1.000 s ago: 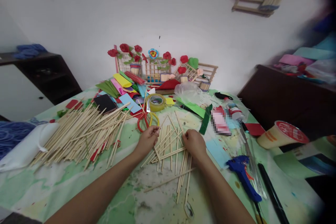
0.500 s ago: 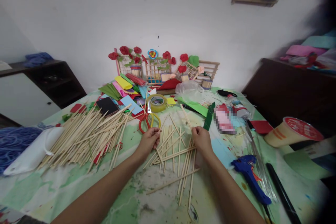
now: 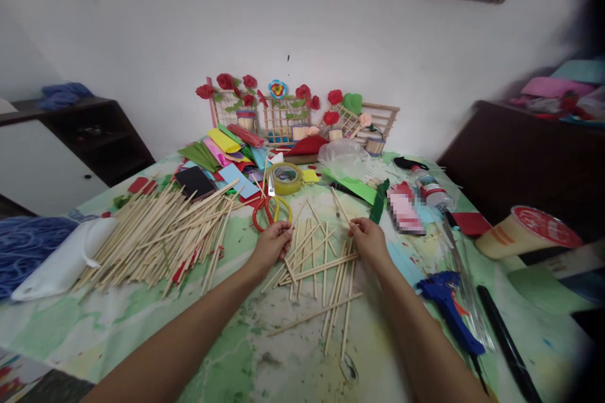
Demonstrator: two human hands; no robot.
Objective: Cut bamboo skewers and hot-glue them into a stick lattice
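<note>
Right hand [image 3: 370,240] has slid off the loose bamboo sticks [image 3: 314,264], now pinching a single stick [image 3: 341,206]; left hand [image 3: 274,242] is curled on them, grip unclear.

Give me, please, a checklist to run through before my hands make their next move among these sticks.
1. Left hand on the loose sticks: ok, its fingers rest on their left ends.
2. Right hand grip on one stick: cannot tell; a stick's end meets its fingertips.
3. Scissors clear of the left hand: cannot tell; the handles lie just beyond its fingers.
4. Stick pile apart from the loose sticks: ok, it lies left of the left arm.
5. Glue gun at hand: ok, it lies right of the right forearm.
6. Cup upright: not ok, it lies tilted at the right.
</note>
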